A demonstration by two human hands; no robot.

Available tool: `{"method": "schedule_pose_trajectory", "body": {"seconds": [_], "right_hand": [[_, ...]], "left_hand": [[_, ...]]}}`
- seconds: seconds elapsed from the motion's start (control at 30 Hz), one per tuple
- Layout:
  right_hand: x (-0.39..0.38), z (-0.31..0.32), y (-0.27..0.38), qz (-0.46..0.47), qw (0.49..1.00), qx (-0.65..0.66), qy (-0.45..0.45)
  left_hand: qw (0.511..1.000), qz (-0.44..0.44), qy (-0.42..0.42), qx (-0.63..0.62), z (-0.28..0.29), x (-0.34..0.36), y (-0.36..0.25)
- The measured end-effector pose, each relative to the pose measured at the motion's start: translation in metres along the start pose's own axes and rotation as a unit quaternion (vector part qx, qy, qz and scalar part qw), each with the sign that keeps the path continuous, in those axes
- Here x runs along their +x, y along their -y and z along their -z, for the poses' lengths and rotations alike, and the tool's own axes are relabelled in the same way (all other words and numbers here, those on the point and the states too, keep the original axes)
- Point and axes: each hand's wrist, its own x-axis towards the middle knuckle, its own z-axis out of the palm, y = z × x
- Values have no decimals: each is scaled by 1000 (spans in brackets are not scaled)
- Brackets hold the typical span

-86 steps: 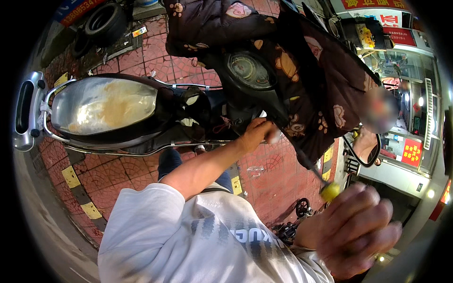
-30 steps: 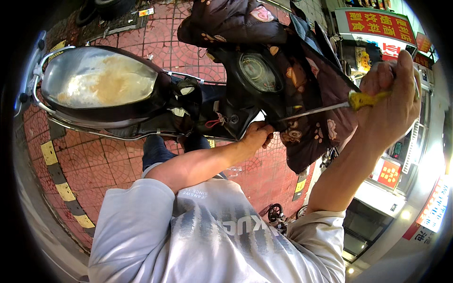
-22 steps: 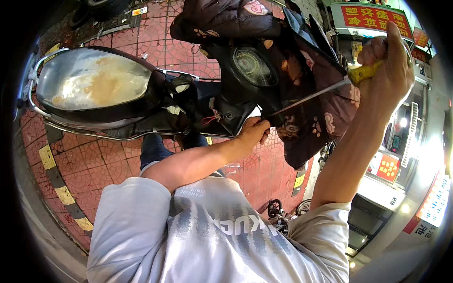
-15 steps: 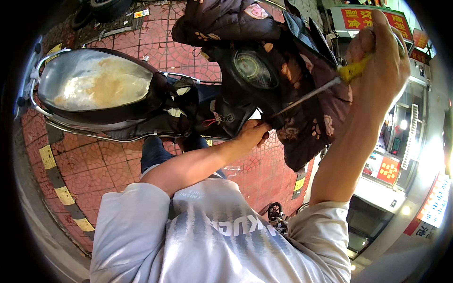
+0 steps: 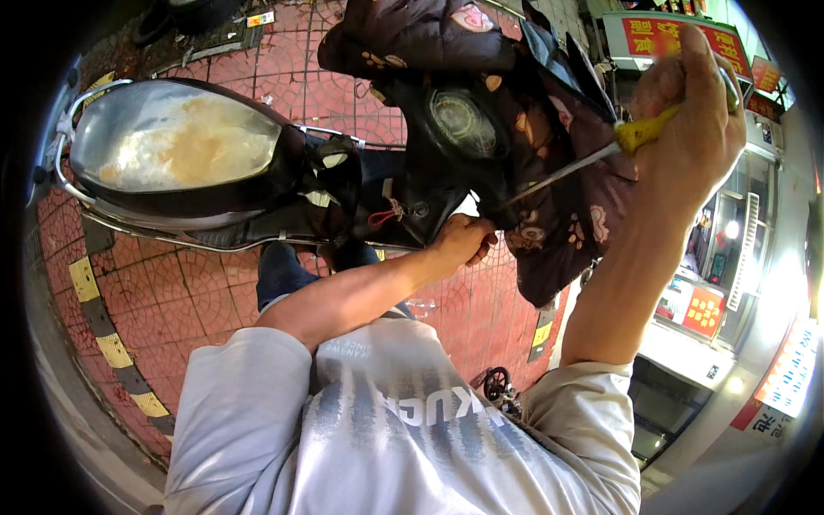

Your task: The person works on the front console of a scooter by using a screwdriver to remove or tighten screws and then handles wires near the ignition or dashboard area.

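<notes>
My right hand (image 5: 699,116) is raised and closed around the yellow handle of a screwdriver (image 5: 566,172). The metal shaft slants down and left, its tip against or just over the dark front of an electric scooter (image 5: 433,167), beside the handlebar area. My left hand (image 5: 464,239) is at the near side of that front part, just below the screwdriver's tip. Its fingers are curled in, and what they grip, if anything, is hidden. Next to it lies a small white patch (image 5: 468,204). The round instrument dial (image 5: 463,123) sits above both.
A dark quilted wind cover (image 5: 566,227) with paw prints drapes over the scooter's front. The seat (image 5: 184,142), shiny and stained, extends left. Red paving (image 5: 206,292) lies underneath. Tyres (image 5: 202,13) stand at the far left, and a shop front (image 5: 712,266) is on the right.
</notes>
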Motion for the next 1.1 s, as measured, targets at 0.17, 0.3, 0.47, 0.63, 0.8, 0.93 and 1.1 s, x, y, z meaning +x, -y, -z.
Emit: {"method": "schedule_pose_trajectory", "body": {"seconds": [0.17,0.3,0.47,0.63,0.8,0.93,1.1], "right_hand": [[31,38,-25,-11,999,-22,-23],[46,49,-37,-29,1000,4,10],[60,55,-51,-45,999,-16,-10],[67,62,-59,-51,998,-18,15],[58,46,-54,-10,999,-47,-9],[71,65,-65,-55,998,-10,-15],[97,100,-83,-132,976,163,60]], "left_hand": [[999,-25,24,-41,-2,-5,9],[998,-51,17,-41,-6,-6,15],[996,-75,11,-42,-7,-9,16],[994,-103,7,-40,-8,-7,22],[994,-103,-6,-47,-9,-6,26],[992,-113,-1,-49,-7,-3,30],[993,-114,30,-30,-5,-4,29]]}}
